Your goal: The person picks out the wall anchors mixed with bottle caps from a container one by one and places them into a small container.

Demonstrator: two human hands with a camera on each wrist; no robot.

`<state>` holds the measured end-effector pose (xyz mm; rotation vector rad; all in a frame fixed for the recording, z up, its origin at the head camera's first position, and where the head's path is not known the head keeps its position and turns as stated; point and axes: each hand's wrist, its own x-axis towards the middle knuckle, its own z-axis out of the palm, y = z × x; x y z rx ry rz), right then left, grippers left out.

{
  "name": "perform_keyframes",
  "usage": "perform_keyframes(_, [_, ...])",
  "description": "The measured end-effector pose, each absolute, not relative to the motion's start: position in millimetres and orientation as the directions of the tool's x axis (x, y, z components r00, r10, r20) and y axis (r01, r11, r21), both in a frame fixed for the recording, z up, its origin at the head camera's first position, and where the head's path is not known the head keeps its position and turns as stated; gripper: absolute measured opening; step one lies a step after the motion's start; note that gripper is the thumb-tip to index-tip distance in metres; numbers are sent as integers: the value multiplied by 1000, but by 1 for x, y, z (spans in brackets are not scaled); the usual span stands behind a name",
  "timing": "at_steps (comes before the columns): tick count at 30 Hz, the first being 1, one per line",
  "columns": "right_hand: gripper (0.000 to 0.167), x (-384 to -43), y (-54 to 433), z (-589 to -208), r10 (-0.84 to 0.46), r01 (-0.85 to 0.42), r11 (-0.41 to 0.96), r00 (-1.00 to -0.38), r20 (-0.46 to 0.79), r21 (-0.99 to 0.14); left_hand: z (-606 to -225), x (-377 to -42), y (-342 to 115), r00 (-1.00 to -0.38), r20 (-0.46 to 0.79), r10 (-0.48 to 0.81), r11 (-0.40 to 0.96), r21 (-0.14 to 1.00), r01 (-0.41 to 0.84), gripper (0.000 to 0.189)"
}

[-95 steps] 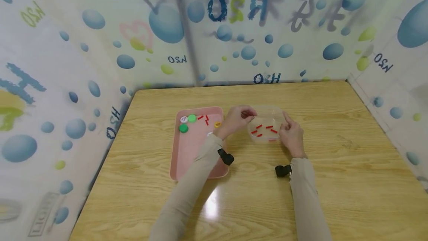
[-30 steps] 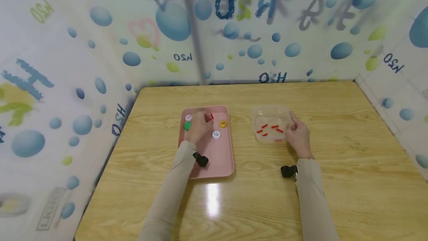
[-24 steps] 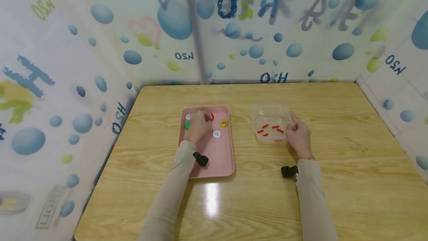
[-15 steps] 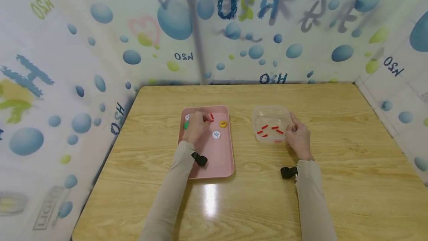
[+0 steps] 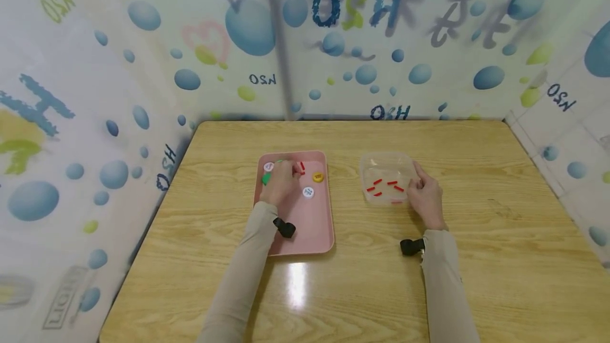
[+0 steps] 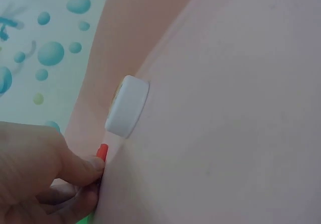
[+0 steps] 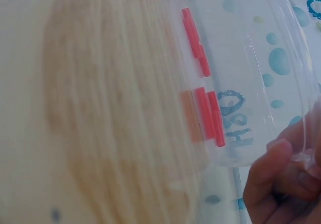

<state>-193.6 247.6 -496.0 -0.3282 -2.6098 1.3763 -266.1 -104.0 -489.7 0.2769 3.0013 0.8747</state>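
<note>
Over the far part of the pink tray, my left hand has its thumb and fingers together on a short red stick; they cover most of it. Another red stick lies by the fingertips. A white-sided round cap stands just beyond them in the left wrist view. My right hand grips the right side of a clear plastic box between thumb and fingers. Several red sticks lie on the box's bottom.
The tray also holds a yellow cap, a printed white cap, another white cap and partly hidden green caps. A wooden table carries everything, with patterned fabric walls behind and beside it.
My left hand has gone from above the clear box leftward to the red sticks in the tray, and has stayed there this last second. My right hand still holds the box.
</note>
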Motion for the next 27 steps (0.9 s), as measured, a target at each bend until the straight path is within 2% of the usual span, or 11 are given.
perform_keyframes(8, [55, -191, 255, -495, 303, 134, 552, -952, 48, -823, -490, -269, -96, -980, 43, 196, 802, 568, 185, 5])
perform_keyframes(18, [56, -200, 239, -495, 254, 111, 516, -967, 28, -849, -483, -262, -113, -987, 40, 153, 754, 640, 143, 7])
perform_keyframes(27, [55, -194, 248, -495, 285, 117, 552, -957, 55, -825, -475, -264, -102, -982, 29, 187, 698, 700, 153, 9])
